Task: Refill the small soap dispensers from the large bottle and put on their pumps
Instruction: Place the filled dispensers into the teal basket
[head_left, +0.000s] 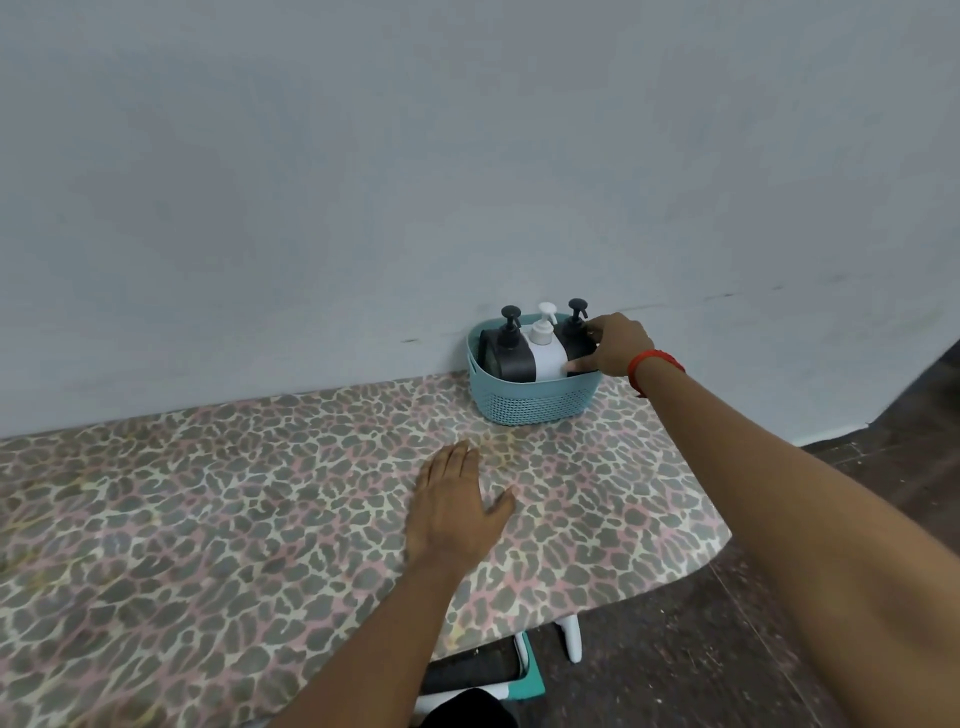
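A teal basket (530, 402) stands against the wall at the table's far right. Inside it are a black dispenser (514, 361) with a black pump, a white dispenser (548, 353) with a white pump, and a second black dispenser (575, 332) with a black pump at the right. A dark round object (487, 353) lies at the basket's left end. My right hand (618, 345) reaches into the basket and its fingers close around the right black dispenser. My left hand (457, 506) rests flat on the table, fingers spread, holding nothing. No large bottle is in view.
The table (208, 519) has a leopard-print cover and ends at a rounded right edge. A grey wall (363, 182) runs directly behind it. Below the right edge are dark floor (727, 649), a white leg (571, 636) and a stool.
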